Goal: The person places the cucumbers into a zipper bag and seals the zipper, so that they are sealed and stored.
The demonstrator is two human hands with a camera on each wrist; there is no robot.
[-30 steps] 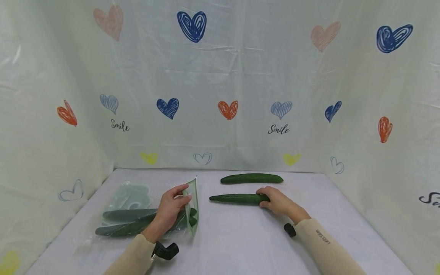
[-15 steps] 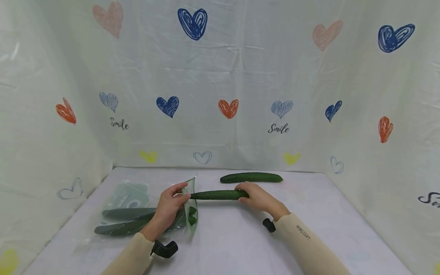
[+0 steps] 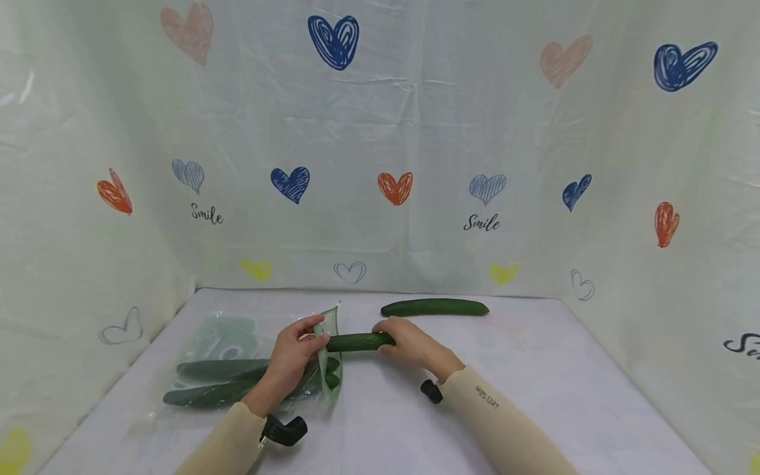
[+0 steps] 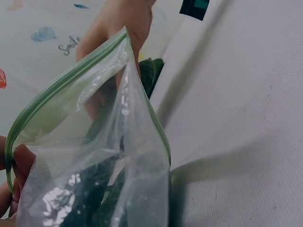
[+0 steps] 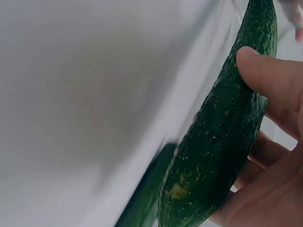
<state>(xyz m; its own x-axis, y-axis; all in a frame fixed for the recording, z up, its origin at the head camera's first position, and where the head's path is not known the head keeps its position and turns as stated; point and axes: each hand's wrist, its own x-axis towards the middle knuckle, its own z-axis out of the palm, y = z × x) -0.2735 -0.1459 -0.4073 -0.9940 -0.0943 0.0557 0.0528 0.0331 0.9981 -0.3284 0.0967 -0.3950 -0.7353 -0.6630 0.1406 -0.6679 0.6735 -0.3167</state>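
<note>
My left hand [image 3: 293,353] pinches the green-edged mouth of a clear zip bag [image 4: 142,156], which stands open toward the right. Two or more cucumbers [image 3: 216,394] lie inside the bag on the table. In my right hand [image 3: 412,343] is another cucumber [image 5: 218,137], gripped near its thick end with the thumb along one side. Its narrow end has gone in at the bag's mouth, just behind the left fingertips, and is partly hidden there. In the left wrist view the right hand shows behind the raised zip edge [image 4: 66,78].
One loose cucumber [image 3: 435,307] lies at the back of the white table [image 3: 505,422], beyond the right hand. A pale green printed patch [image 3: 228,336] shows on the bag's far side. A white curtain [image 3: 439,119] with printed hearts encloses the table.
The right hand has lifted its cucumber and carried it left, so that the narrow end now sits in the bag's mouth. The left hand and bag have stayed nearly still.
</note>
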